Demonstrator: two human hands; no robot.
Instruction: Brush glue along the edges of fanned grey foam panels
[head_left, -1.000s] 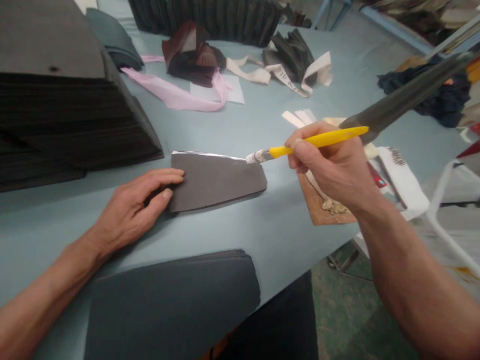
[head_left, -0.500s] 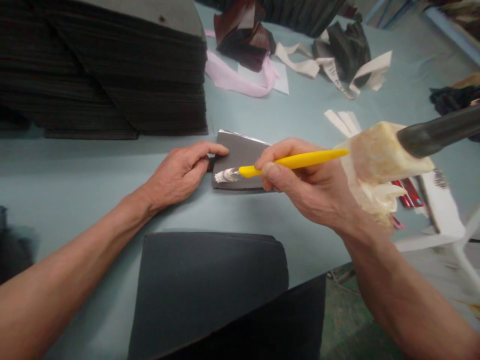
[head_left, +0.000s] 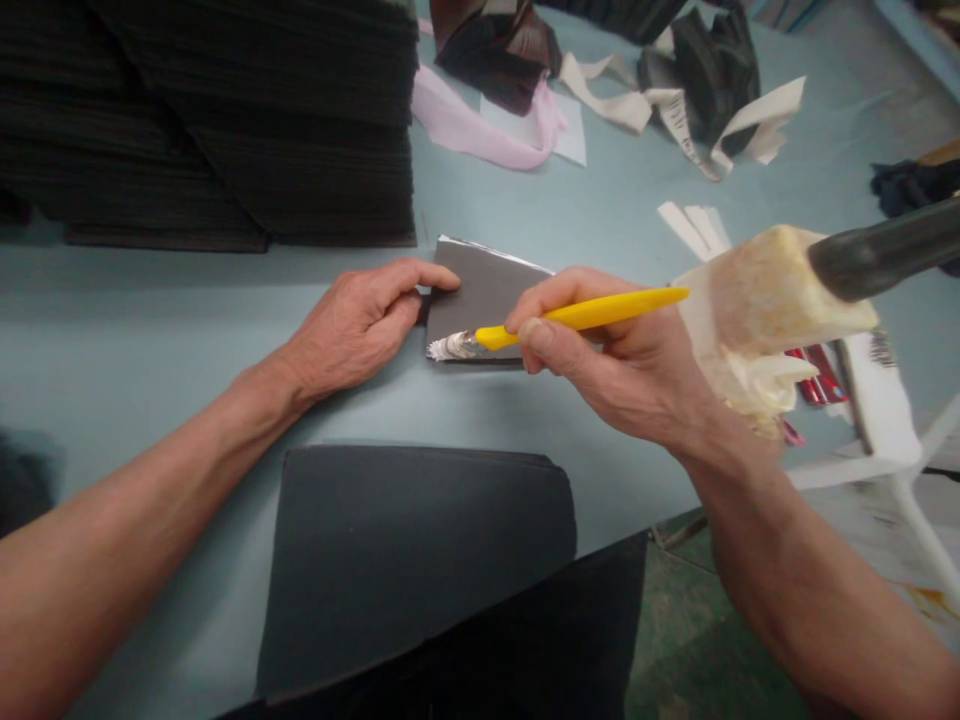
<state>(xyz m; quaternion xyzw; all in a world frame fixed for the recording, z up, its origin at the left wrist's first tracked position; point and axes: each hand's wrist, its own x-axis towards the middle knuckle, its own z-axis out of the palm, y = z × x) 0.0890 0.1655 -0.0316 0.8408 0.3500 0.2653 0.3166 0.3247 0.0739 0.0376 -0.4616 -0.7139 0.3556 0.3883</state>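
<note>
My right hand point(head_left: 611, 350) grips a paintbrush point(head_left: 592, 313) with a yellow handle, pinched between thumb and fingers. Its bristle end, coated in something white, touches the near left corner of a dark grey flat piece point(head_left: 487, 290). A white line runs along that piece's far edge; its right part is hidden behind my right hand. At the left edge, my left hand point(head_left: 367, 315) is closed on the piece, index finger on top and thumb lower at the side. Closer to me lies a larger black panel point(head_left: 420, 550) with a rounded right corner.
Tall stacks of dark sheets point(head_left: 262, 130) stand at the back left of the blue-green table point(head_left: 150, 320). Pink and white strips point(head_left: 487, 130) and dark scraps lie behind. At the right, a yellowish block point(head_left: 780, 290) with a dark bar sits close to my right wrist.
The brush tip has shifted slightly toward the near left corner of the grey piece. My left hand keeps its place on it; the whole view has shifted slightly.
</note>
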